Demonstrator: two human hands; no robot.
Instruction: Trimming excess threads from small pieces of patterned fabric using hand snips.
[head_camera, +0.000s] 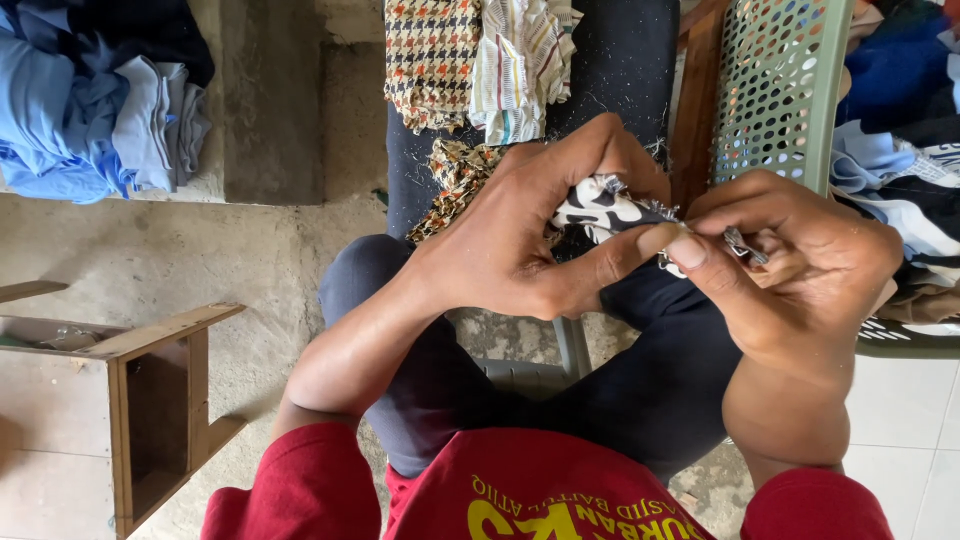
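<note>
Both hands meet at the frame's centre, above the person's dark-trousered knees. The left hand (520, 235) curls around a black-and-white patterned cloth scrap (600, 205), thumb and fingers pinching it. The right hand (790, 260), at 3 o'clock from the scrap, pinches its frayed edge. At 12 o'clock lie 2 folded cloth pieces (475, 60); a green perforated basket (780, 85) stands at 1 o'clock, a wooden stool (150, 400) at 8 o'clock.

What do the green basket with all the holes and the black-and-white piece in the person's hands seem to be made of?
The green basket looks like moulded plastic: smooth, evenly coloured wall with regular round holes. The black-and-white piece, pinched by the left hand and right hand, seems to be woven cloth: it bunches softly and has frayed threads at its edge.
</note>
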